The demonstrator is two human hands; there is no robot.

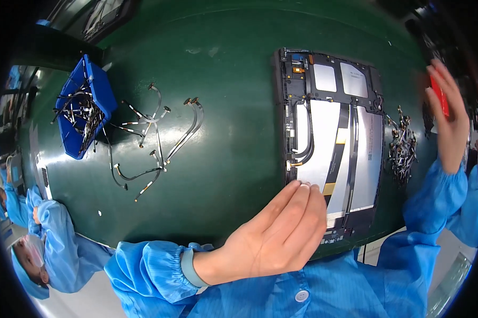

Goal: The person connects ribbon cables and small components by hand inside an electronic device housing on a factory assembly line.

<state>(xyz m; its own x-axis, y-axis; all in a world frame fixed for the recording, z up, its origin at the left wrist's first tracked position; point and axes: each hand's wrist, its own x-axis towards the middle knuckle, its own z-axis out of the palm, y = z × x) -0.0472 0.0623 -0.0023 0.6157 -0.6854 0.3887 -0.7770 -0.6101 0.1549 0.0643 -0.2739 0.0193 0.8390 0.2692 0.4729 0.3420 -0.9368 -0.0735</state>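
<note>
An opened flat electronic device point(337, 127) with a black frame and silver-white battery panels lies in front of me. My left hand point(276, 230) is over its lower left corner, thumb and fingers pinched together; a small whitish bit shows at the fingertips, too small to name. Thin black flex cables point(309, 132) run down the device's left side, and a dark strip point(352, 159) crosses the panels. At the far right my right hand point(451, 119) is raised with fingers stretched, beside a red object point(439, 95) partly hidden behind it.
Left on the green table point(223, 138) stands a blue bin point(102, 87) full of black cables with connectors. Several loose cables point(154, 122) lie beside it. A heap of small cables point(403, 146) sits right of the device. A person in blue point(64, 244) works at lower left.
</note>
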